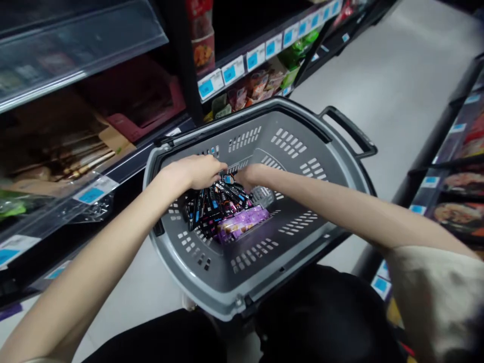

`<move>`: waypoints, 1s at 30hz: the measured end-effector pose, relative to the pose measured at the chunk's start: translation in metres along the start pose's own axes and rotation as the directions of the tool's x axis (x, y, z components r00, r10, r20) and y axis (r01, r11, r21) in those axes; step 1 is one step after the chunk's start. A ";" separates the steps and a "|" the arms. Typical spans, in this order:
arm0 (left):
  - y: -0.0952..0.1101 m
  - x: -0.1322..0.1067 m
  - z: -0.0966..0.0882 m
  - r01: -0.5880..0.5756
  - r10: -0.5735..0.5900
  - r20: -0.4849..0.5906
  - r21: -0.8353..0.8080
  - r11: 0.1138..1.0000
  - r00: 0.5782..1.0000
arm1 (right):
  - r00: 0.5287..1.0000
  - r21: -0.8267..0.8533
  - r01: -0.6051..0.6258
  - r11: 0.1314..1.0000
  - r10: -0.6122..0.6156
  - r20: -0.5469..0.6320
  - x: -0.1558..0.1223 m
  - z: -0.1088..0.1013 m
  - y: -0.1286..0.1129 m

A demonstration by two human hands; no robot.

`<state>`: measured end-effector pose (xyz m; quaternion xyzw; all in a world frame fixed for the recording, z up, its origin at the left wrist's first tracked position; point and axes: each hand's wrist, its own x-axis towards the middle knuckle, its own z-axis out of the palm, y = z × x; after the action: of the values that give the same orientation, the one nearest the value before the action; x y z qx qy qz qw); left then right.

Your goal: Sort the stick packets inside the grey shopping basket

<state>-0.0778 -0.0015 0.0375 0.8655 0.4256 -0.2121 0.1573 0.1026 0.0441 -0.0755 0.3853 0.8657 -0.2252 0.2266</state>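
Both of my arms reach into a grey plastic shopping basket (249, 282) with slotted walls. My left hand (200, 171) is palm down with its fingers curled over the upper end of a bunch of shiny black packets (215, 201), which carry blue and pink print. On the other side of the bunch, my right hand (249, 176) bends down against the packets; its fingers are mostly hidden. A purple packet (244, 222) lies in front of them on the basket floor. Beside it is a clear plastic package (262, 196), partly covered by my right wrist.
Dark store shelves with price tags (232, 70) run along the left and back, holding bagged goods (259, 83). A black basket handle (351, 131) sticks out at the far right. Another shelf of packaged food (459, 217) stands right. Pale floor (408, 91) shows between.
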 end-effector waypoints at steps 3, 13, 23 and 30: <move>-0.010 -0.009 0.013 0.077 -0.073 0.064 -0.064 0.995 0.995 | 0.989 -0.260 -0.046 0.964 0.081 0.124 0.031 -0.003 0.020; -0.019 0.003 0.017 0.123 -0.119 0.029 -0.194 0.973 0.992 | 0.999 -0.285 0.042 0.958 -0.038 0.019 0.045 0.063 0.000; -0.051 0.005 0.020 0.177 -0.186 -0.014 -0.242 0.954 0.982 | 0.970 -0.170 0.242 0.955 -0.242 0.023 -0.005 -0.001 0.027; -0.049 0.001 0.015 -0.040 0.020 -0.041 -0.571 0.820 0.999 | 0.863 0.770 0.437 0.465 0.024 -0.505 -0.062 -0.047 0.036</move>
<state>-0.1200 0.0214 0.0191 0.7885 0.4586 -0.0579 0.4057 0.1575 0.0571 -0.0111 0.3746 0.7011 -0.5599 -0.2339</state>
